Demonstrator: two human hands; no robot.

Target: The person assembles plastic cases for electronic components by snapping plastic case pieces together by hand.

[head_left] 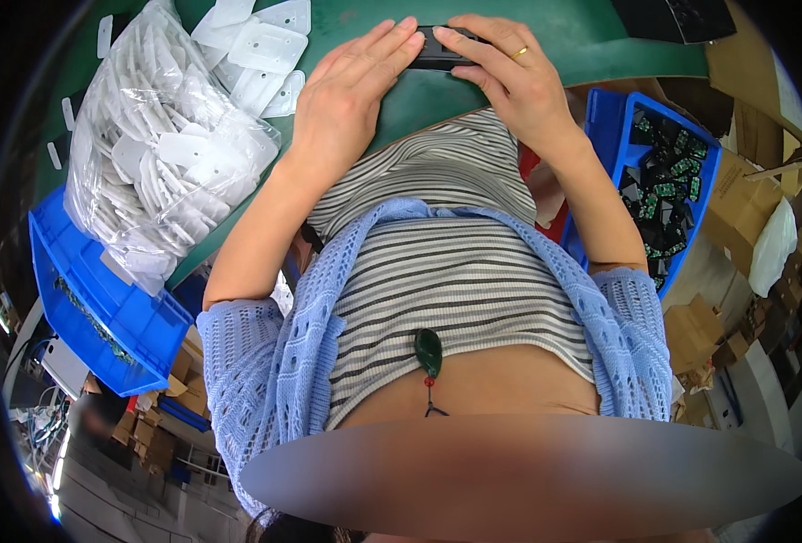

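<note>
A small black rectangular plastic case (434,60) rests on or just above the green tabletop (365,23), between my two hands. My left hand (348,83) grips its left end, with the fingers close together and their tips at its upper left corner. At the other end my right hand (519,80) holds it, thumb at the lower edge and fingers over the top. A gold ring sits on one right finger. Much of the case's right end is hidden under those fingers.
To the left lies a clear plastic bag (166,154) full of white plastic plates, with several loose white plates (267,47) beside it. A blue bin (704,195) of black parts with green circuit boards stands right; another blue bin (102,308) stands left. Cardboard boxes (736,204) lie beyond the right bin.
</note>
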